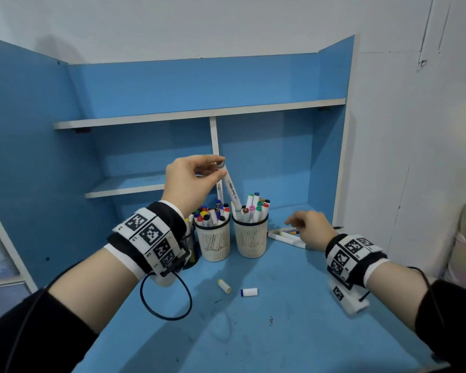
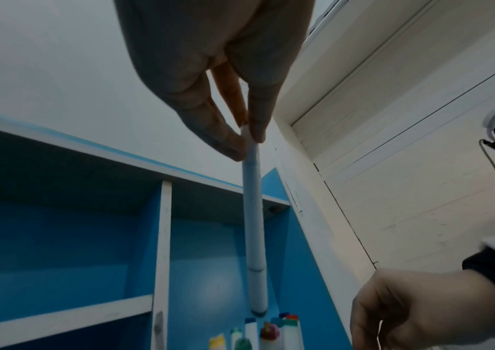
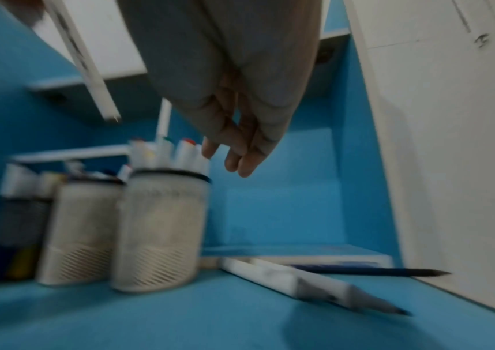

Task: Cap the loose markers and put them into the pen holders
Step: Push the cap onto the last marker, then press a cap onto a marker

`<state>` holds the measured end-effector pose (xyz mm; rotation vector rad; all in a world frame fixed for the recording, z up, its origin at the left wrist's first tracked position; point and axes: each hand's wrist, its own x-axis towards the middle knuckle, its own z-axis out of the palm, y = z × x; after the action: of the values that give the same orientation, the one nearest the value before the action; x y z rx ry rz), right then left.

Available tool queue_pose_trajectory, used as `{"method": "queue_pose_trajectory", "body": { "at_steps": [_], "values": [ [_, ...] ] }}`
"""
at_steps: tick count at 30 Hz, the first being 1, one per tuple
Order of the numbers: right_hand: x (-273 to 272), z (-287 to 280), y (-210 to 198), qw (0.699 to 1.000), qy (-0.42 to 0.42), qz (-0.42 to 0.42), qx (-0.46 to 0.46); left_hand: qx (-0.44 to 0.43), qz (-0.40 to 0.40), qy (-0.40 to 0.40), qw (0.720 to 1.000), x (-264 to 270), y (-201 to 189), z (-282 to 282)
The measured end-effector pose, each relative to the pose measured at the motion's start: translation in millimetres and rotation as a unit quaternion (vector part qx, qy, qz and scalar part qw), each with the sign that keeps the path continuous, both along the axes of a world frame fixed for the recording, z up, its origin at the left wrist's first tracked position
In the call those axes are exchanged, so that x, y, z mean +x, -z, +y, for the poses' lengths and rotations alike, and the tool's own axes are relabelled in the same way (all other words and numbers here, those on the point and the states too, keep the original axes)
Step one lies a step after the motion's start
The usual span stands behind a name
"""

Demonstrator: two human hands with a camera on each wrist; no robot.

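Note:
My left hand (image 1: 215,168) pinches the top end of a white capped marker (image 1: 230,188) and holds it upright, its lower end just above the right white mesh pen holder (image 1: 250,238); in the left wrist view the marker (image 2: 254,213) hangs down from my fingertips (image 2: 240,146). A second white mesh holder (image 1: 214,242) stands to its left, and both are full of markers. My right hand (image 1: 297,224) hovers with relaxed fingers over loose uncapped markers (image 1: 285,238) lying right of the holders; these markers (image 3: 300,281) show in the right wrist view. Two loose caps lie on the desk: a yellow-tipped cap (image 1: 224,286) and a blue-tipped cap (image 1: 249,292).
A dark mesh holder (image 1: 190,246) stands behind my left wrist. A dark pencil (image 3: 369,272) lies by the right wall. Blue shelves (image 1: 199,114) rise behind the holders. The blue desk (image 1: 253,332) stretches towards me.

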<state>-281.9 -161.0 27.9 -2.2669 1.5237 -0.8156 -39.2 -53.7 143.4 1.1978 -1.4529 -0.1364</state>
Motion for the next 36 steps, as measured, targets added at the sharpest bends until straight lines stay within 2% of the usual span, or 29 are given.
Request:
{"method": "queue_pose_trajectory", "body": {
  "at_steps": [3, 8, 16, 19, 26, 30, 33, 36],
  "values": [
    [-10.6, -22.8, 6.2, 0.994, 0.018, 0.095, 0.047, 0.007, 0.005, -0.004, 1.000, 0.5, 5.0, -12.9],
    [-18.9, -41.3, 15.8, 0.954, 0.035, 0.271, 0.120, 0.027, -0.007, -0.005, 1.000, -3.1, 17.3, -36.1],
    [-25.5, -64.0, 28.1, 0.920, 0.065, 0.348, 0.171, 0.078, -0.015, -0.004, 0.997, -8.6, 38.9, -72.0],
    [-28.9, -69.3, 27.6, 0.912, 0.063, 0.372, 0.162, 0.101, -0.043, -0.010, 0.994, -12.3, 46.2, -84.4],
    [-41.3, -68.4, 27.5, 0.912, 0.078, 0.369, 0.162, 0.138, -0.077, -0.003, 0.987, -20.3, 60.6, -104.0],
    [-42.7, -63.3, 23.1, 0.924, 0.083, 0.343, 0.144, 0.186, -0.118, -0.019, 0.975, -20.1, 68.9, -106.0],
    [-40.5, -60.4, 17.0, 0.947, 0.072, 0.288, 0.122, 0.213, -0.149, -0.019, 0.965, -19.0, 74.8, -102.8],
    [-37.2, -57.3, 8.4, 0.975, 0.070, 0.186, 0.099, 0.202, -0.145, -0.002, 0.969, -14.1, 77.4, -96.3]
  ]
}}
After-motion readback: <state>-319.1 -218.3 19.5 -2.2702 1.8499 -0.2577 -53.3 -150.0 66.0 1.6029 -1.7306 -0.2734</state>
